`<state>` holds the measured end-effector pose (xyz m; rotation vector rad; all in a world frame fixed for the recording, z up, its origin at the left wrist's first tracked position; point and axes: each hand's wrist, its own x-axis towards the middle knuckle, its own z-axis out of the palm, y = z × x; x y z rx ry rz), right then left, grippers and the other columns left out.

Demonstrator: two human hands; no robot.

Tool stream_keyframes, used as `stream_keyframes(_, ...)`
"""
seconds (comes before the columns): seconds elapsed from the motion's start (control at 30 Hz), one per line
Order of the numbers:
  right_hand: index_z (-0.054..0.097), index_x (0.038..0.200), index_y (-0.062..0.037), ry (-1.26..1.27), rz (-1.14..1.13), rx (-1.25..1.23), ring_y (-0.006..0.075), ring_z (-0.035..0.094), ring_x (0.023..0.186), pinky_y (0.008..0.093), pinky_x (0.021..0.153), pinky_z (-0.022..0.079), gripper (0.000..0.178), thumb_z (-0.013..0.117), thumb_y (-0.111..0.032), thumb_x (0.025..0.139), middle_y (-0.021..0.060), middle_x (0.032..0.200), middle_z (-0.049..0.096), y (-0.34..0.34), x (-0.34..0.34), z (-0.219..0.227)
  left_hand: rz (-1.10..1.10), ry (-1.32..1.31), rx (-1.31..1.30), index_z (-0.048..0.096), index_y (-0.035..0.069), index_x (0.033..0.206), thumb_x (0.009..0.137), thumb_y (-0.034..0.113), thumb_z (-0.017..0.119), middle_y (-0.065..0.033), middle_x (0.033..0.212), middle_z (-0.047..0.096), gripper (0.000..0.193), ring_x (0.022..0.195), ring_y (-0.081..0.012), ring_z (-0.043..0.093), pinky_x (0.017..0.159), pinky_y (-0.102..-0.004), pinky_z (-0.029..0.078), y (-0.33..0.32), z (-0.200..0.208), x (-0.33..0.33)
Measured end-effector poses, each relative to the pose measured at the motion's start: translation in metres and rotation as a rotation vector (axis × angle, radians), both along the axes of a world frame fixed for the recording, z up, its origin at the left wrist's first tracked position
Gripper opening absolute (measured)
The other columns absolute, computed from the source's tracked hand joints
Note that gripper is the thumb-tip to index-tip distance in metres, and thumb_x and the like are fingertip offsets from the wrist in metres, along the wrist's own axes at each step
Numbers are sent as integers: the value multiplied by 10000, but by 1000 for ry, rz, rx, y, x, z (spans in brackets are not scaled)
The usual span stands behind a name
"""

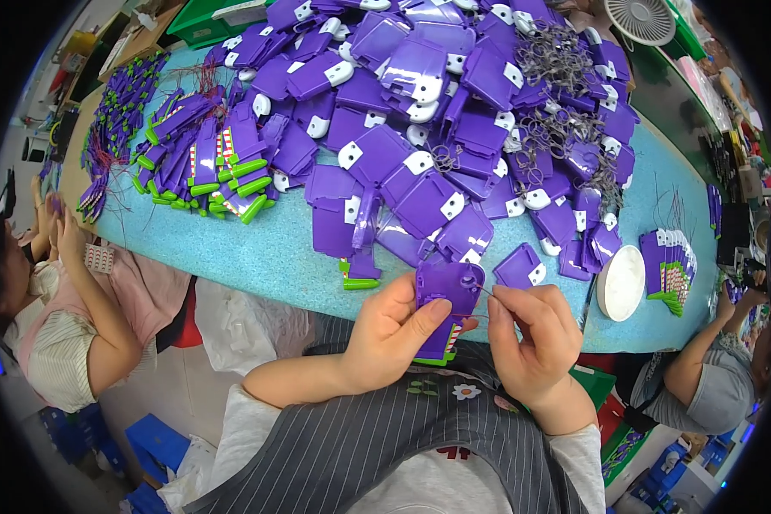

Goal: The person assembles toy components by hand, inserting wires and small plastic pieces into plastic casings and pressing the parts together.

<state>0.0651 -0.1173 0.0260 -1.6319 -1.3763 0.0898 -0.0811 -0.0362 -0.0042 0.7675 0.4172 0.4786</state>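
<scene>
My left hand (392, 332) is closed on a purple plastic casing (448, 281) held just off the table's near edge. Its thumb presses on the casing, whose open inner side shows round posts. A striped strip and a bright green end show at its lower part. My right hand (535, 343) pinches a thin dark red wire (475, 316) beside the casing, fingertips close together. The wire runs toward the casing; where it ends is hard to make out. Just beyond my hands lies a loose purple cover with a white corner (520, 267).
A big heap of purple covers (385, 163) fills the blue table (257, 265), with metal rings and chains (565, 141) on it. Green-ended pieces (206, 163) are piled left. A white bowl (621, 284) and a row of assembled pieces (670, 265) stand right. People sit at both sides.
</scene>
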Motion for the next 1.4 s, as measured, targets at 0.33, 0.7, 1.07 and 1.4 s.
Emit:
stream_keyframes(0.33, 624, 862, 2, -139, -5, -76, 171, 474, 441, 301, 388, 350, 212, 706, 37, 670, 49, 594, 489, -5, 8, -4, -4, 76, 253, 496, -40, 1208, 949, 55, 477, -86, 1027, 636, 276, 898, -94, 592, 758, -218, 481, -17, -8, -1)
stream_keyframes(0.7, 610, 891, 5, -107, 45, -132, 177, 509, 459, 292, 409, 389, 178, 695, -17, 736, 71, 665, 553, -2, 17, -6, 67, 297, 957, 534, -66, 1129, 850, 16, 597, -146, 805, 649, 298, 638, -221, 646, 559, -312, 498, -9, -11, 3)
stream_keyframes(1.07, 498, 985, 50, 194, 111, -108, 170, 520, 472, 271, 419, 402, 206, 613, -32, 836, 121, 818, 587, -6, 9, -16, 151, 313, 1161, 532, -85, 1096, 820, -11, 611, -140, 783, 654, 296, 603, -216, 646, 524, -296, 492, -6, 0, 3)
stream_keyframes(1.4, 536, 852, -2, -216, 113, 129, 178, 550, 474, 278, 414, 406, 201, 685, 17, 719, 56, 631, 587, -14, 19, -19, 48, 220, 735, 559, -62, 1099, 875, 37, 580, -94, 849, 683, 246, 681, -106, 643, 590, -244, 507, -19, -1, -1)
